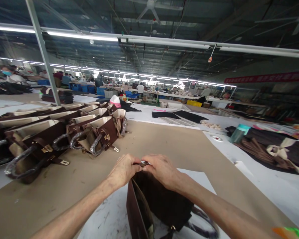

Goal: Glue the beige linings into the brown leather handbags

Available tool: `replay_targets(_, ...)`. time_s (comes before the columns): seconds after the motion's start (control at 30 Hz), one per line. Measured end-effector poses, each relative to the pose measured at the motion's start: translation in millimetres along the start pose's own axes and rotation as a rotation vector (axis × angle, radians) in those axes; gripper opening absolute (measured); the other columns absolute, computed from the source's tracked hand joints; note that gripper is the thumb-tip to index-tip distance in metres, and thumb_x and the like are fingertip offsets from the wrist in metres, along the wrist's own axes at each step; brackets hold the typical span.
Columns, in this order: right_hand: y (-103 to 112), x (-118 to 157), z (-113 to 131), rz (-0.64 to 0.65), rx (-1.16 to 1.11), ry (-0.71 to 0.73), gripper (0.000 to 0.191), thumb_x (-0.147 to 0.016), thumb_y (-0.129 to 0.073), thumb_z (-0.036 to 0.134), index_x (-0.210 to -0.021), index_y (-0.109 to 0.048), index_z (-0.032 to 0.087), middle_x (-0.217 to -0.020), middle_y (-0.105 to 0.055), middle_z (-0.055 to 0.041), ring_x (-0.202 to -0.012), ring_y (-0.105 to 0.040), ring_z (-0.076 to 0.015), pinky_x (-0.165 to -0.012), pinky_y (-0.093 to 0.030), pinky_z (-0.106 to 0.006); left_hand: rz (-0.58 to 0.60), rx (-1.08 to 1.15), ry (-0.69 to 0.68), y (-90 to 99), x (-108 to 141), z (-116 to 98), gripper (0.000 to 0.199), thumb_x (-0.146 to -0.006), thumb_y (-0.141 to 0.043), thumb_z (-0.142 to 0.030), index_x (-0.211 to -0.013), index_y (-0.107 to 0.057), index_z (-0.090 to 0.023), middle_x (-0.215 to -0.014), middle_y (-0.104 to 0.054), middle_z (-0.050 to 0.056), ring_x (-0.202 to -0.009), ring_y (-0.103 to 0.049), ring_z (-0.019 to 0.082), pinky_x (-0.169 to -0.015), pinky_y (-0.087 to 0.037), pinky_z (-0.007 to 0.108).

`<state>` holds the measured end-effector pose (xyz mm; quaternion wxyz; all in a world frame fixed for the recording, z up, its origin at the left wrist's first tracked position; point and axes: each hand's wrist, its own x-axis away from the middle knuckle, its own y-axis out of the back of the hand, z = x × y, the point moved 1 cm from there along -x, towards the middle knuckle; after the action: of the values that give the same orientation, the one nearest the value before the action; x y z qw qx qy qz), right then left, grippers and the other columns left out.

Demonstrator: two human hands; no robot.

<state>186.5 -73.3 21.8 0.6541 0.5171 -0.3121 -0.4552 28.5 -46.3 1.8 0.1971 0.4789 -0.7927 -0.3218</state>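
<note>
A dark brown handbag (169, 199) stands open in front of me on a white sheet (107, 212). My left hand (124, 169) pinches its far upper edge between thumb and fingers. Right beside it, my right hand (160, 167) grips the same edge, with thumb and fingertips closed on it. The two hands nearly meet at a small strip of the rim. A plastic-wrapped handle (204, 222) hangs at the bag's near right side, below my right forearm. The bag's bottom is hidden.
Rows of brown handbags (107, 136) with wrapped handles stand to the left on tan paper (159, 139). At right are a teal-lidded bottle (239, 132), a tape roll (216, 138) and bundled dark fabric (271, 149). Black panels (191, 116) lie farther back. Several people work in the distance.
</note>
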Motion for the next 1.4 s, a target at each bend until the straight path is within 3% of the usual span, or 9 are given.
replay_targets(0.27, 4, -16, 0, 0.131, -0.007, 0.016, 0.018, -0.082, -0.049, 0.018, -0.069, -0.061, 0.017, -0.062, -0.055, 0.0006, -0.063, -0.048, -0.0123, -0.056, -0.027, -0.022, 0.013, 0.099, 0.098, -3.4, -12, 13, 0.023, -0.059, -0.055, -0.017, -0.08, -0.064, -0.015, -0.063, -0.053, -0.004, -0.06, -0.045, 0.011, -0.051, -0.029, 0.02)
replay_targets(0.43, 24, 6, -6, 0.093, 0.1, -0.208, 0.02, -0.08, -0.049, 0.018, -0.064, -0.061, 0.014, -0.063, -0.058, -0.0058, -0.063, -0.052, -0.0165, -0.053, -0.027, -0.025, 0.128, 0.019, 0.086, 6.4, -32, -22, 0.025, -0.054, -0.065, -0.017, -0.08, -0.064, -0.014, -0.061, -0.053, -0.004, -0.059, -0.047, 0.012, -0.051, -0.03, 0.022)
replay_targets(0.57, 27, 33, -14, 0.094, 0.156, -0.364, 0.017, -0.075, -0.052, 0.016, -0.061, -0.061, 0.013, -0.066, -0.061, -0.0096, -0.063, -0.055, -0.0189, -0.051, -0.027, -0.027, 0.126, -0.104, 0.067, 6.9, -9, -45, 0.038, -0.055, -0.067, -0.021, -0.092, -0.063, -0.015, -0.082, -0.062, 0.004, -0.075, -0.054, 0.02, -0.058, -0.033, 0.025)
replay_targets(0.7, 18, 55, -18, 0.063, 0.163, -0.438, 0.02, -0.078, -0.048, 0.016, -0.064, -0.061, 0.014, -0.071, -0.062, -0.0114, -0.068, -0.057, -0.0208, -0.053, -0.027, -0.028, 0.05, -0.196, 0.134, -7.2, 35, -23, 0.064, -0.057, -0.066, -0.031, -0.119, -0.05, -0.019, -0.103, -0.061, 0.01, -0.093, -0.055, 0.027, -0.073, -0.038, 0.031)
replay_targets(0.8, 15, 60, -22, 0.044, 0.148, -0.437, 0.019, -0.077, -0.047, 0.017, -0.063, -0.059, 0.015, -0.071, -0.062, -0.0107, -0.071, -0.056, -0.0214, -0.055, -0.026, -0.029, 0.035, -0.061, 0.129, -15.9, 51, 4, 0.048, -0.059, -0.061, -0.026, -0.107, -0.057, -0.02, -0.091, -0.062, 0.005, -0.087, -0.056, 0.024, -0.072, -0.039, 0.03)
replay_targets(1.0, 22, 61, -41, 0.106, 0.032, -0.354, 0.013, -0.072, -0.052, 0.02, -0.06, -0.054, 0.018, -0.062, -0.055, -0.001, -0.065, -0.052, -0.0167, -0.055, -0.027, -0.027, 0.338, 0.55, 0.081, -4.5, 40, 33, 0.023, -0.061, -0.06, -0.027, -0.079, -0.062, -0.013, -0.064, -0.058, -0.002, -0.06, -0.051, 0.013, -0.055, -0.039, 0.022)
replay_targets(1.17, 25, 62, -49, 0.146, -0.115, -0.293, 0.007, -0.071, -0.053, 0.021, -0.068, -0.059, 0.021, -0.066, -0.057, 0.0009, -0.068, -0.053, -0.0177, -0.058, -0.031, -0.027, 0.316, 0.522, 0.087, 2.0, 28, 46, 0.03, -0.057, -0.067, -0.024, -0.085, -0.063, -0.013, -0.063, -0.059, -0.004, -0.06, -0.052, 0.012, -0.054, -0.038, 0.02)
replay_targets(1.3, 18, 51, -44, 0.118, -0.303, -0.24, 0.037, -0.066, -0.06, 0.022, -0.103, -0.062, 0.026, -0.096, -0.064, -0.0006, -0.091, -0.054, -0.0223, -0.073, -0.036, -0.029, 0.335, 0.642, 0.046, -2.9, 30, 52, 0.028, -0.057, -0.069, -0.022, -0.084, -0.063, -0.013, -0.066, -0.059, -0.004, -0.062, -0.051, 0.011, -0.057, -0.039, 0.02)
replay_targets(1.4, 12, 38, -37, 0.142, -0.482, -0.192, 0.039, -0.067, -0.06, 0.025, -0.106, -0.062, 0.024, -0.098, -0.065, 0.0001, -0.09, -0.055, -0.021, -0.075, -0.039, -0.026, 0.334, 0.739, 0.037, -3.8, 33, 50, 0.03, -0.057, -0.071, -0.023, -0.084, -0.062, -0.013, -0.071, -0.061, -0.003, -0.065, -0.052, 0.012, -0.061, -0.041, 0.021)
